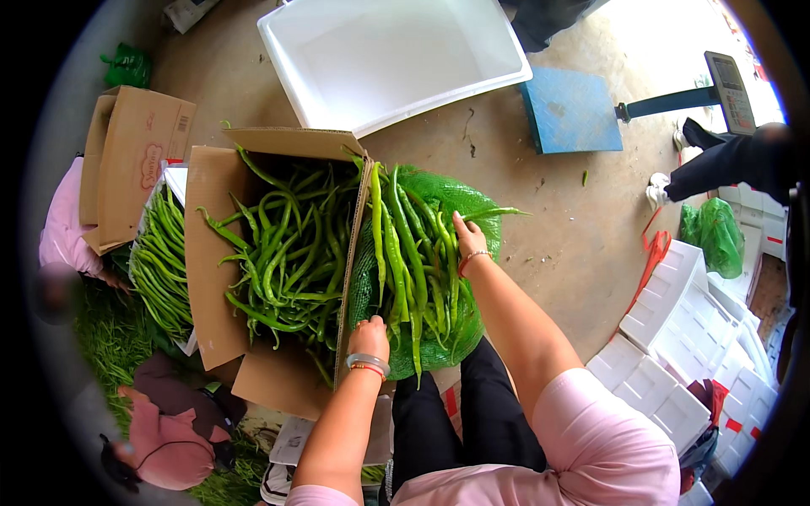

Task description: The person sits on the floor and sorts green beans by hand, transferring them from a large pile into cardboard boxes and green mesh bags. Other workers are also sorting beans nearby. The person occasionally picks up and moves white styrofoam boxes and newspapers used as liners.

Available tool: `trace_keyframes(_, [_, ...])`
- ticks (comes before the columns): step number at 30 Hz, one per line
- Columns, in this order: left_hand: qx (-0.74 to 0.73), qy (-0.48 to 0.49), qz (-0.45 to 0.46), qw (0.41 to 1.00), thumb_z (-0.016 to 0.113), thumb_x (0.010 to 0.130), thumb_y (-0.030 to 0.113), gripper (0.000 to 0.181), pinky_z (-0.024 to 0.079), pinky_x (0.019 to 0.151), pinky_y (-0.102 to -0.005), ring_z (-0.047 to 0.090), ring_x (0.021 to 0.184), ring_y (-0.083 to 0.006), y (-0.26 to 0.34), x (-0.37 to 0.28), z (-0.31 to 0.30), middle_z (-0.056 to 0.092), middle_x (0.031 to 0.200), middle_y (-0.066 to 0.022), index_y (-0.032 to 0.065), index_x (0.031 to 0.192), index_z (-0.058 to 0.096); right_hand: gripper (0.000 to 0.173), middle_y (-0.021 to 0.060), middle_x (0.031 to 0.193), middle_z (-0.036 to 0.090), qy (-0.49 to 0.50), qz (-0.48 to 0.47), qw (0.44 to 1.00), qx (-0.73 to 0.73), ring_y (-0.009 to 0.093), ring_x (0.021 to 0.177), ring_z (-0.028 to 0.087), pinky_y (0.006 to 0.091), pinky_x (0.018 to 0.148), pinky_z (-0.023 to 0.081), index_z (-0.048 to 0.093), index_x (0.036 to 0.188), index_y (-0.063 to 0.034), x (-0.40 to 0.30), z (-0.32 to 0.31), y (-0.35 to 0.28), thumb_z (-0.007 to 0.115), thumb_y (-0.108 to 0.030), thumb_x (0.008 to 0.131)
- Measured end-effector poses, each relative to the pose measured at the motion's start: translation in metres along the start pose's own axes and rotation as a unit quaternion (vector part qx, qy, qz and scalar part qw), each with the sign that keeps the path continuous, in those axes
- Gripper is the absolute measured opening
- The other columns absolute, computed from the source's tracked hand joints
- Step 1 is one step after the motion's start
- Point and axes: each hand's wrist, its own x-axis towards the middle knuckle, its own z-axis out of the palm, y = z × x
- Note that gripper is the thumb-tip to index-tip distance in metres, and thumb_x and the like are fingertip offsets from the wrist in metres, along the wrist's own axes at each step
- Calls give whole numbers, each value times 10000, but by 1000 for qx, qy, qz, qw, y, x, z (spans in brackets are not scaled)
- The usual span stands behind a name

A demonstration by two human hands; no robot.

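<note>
Long green chili peppers [405, 265] lie in an open green mesh bag [443, 351] in front of me. My left hand [369, 338], with a bangle and a red bracelet, is at the bag's near left edge beside the carton; its fingertips are partly hidden. On the bag's right side, my right hand [469, 237] touches the peppers, one of which points out to the right past my fingers; whether it grips any is unclear. To the left, against the bag, an open cardboard carton [215, 253] holds many more green chili peppers [285, 246].
A white foam box [392, 57] stands ahead, beside a blue platform scale [573, 111]. White foam boxes [671, 310] are stacked at right. Another carton [142, 164] and a container of peppers [161, 259] are at left. Other people are at left and at right.
</note>
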Motion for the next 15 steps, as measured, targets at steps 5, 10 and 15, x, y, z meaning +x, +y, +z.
trace_keyframes(5, [-47, 6, -46, 998, 502, 751, 173, 148, 431, 559, -411, 535, 636, -333, 0, -14, -28, 544, 650, -172, 29, 720, 489, 300, 82, 736, 586, -72, -53, 992, -86, 174, 680, 540, 280, 656, 418, 540, 794, 45, -21, -18, 7, 606, -215, 659])
trace_keyframes(10, [-122, 83, 3, 989, 567, 713, 131, 132, 406, 503, -378, 514, 551, -308, -11, -41, -36, 528, 582, -143, 32, 666, 492, 254, 185, 715, 564, -197, -236, 851, -425, 283, 639, 554, 339, 595, 445, 514, 765, 35, -98, -35, -25, 554, -156, 603])
trace_keyframes(15, [-387, -45, -77, 918, 543, 751, 101, 123, 398, 405, -240, 509, 443, -120, -4, -43, -40, 530, 557, -70, 16, 684, 484, 202, 173, 762, 577, -305, -109, 670, -667, 292, 727, 565, 356, 603, 460, 541, 761, 12, -65, -18, 11, 511, -178, 699])
